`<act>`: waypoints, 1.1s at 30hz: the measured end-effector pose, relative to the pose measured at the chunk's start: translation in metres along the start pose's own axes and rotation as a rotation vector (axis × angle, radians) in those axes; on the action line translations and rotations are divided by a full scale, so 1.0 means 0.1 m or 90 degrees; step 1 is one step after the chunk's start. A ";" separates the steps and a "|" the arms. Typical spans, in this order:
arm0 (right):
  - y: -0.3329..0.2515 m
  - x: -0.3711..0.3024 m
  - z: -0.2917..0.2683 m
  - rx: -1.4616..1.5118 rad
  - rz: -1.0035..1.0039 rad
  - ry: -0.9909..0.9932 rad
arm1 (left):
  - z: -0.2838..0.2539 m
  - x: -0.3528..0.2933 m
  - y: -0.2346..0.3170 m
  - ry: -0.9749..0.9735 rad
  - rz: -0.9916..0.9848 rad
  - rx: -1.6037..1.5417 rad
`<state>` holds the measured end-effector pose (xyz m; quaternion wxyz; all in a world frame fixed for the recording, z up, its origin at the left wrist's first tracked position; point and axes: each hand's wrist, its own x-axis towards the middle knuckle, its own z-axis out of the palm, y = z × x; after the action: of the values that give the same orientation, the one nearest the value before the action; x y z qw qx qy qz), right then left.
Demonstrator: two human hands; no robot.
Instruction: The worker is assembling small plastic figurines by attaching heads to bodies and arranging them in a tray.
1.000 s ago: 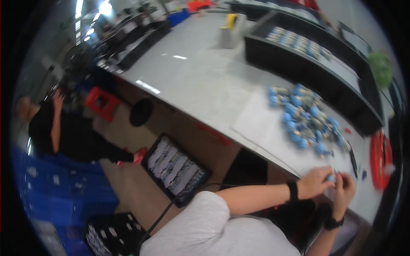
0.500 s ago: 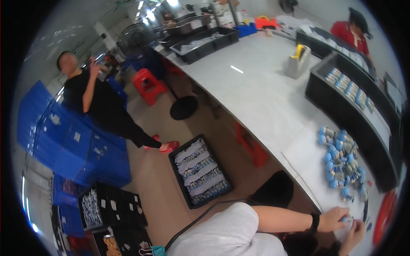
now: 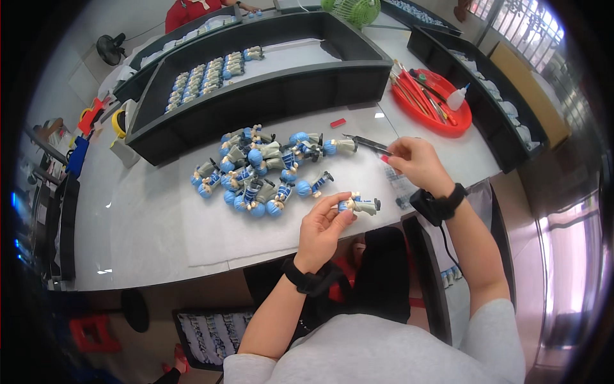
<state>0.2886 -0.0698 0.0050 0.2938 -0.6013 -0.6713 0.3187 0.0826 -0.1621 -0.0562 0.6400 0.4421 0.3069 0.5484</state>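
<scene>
My left hand (image 3: 325, 227) pinches a small figurine (image 3: 364, 206) with a blue head and grey body, held sideways near the table's front edge. To the right, my right hand (image 3: 419, 165) has thumb and forefinger closed at the near end of a slim dark tool (image 3: 366, 142), which looks like tweezers. A small pinkish-red bit shows at those fingertips; what it belongs to is unclear. Left of the tool lies a loose heap of similar figurines (image 3: 256, 157), blue-headed with grey or blue-striped bodies. One single figurine (image 3: 313, 185) lies just beyond my left hand.
A deep black tray (image 3: 268, 89) with rows of figurines stands behind the heap. At the right are a red dish (image 3: 457, 128) of brushes with a white squeeze bottle (image 3: 456, 98), and another black tray (image 3: 505, 137). A tape dispenser (image 3: 125, 131) and green fan (image 3: 358, 9) stand farther off.
My view has swung right from the aisle to the table. My hands were close together around a figurine; now the left holds one and the right has moved away to the dark tool.
</scene>
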 end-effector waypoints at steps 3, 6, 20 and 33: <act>0.02 0.02 0.13 0.055 0.043 -0.080 | -0.01 -0.02 0.01 0.007 -0.001 0.000; -0.04 -0.04 0.19 -0.218 -0.349 0.122 | 0.01 -0.04 0.02 0.020 0.008 -0.016; 0.58 -1.61 -0.20 0.265 -0.011 0.273 | 0.01 -0.08 0.04 0.045 0.052 0.198; 3.67 -2.83 -0.70 -0.228 0.539 0.452 | 0.14 -0.06 0.04 0.119 0.033 0.334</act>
<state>0.6003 -0.3184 -0.2410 0.2413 -0.9278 -0.2761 0.0689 0.0915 -0.1714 -0.0470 0.4582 0.5478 0.4851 0.5047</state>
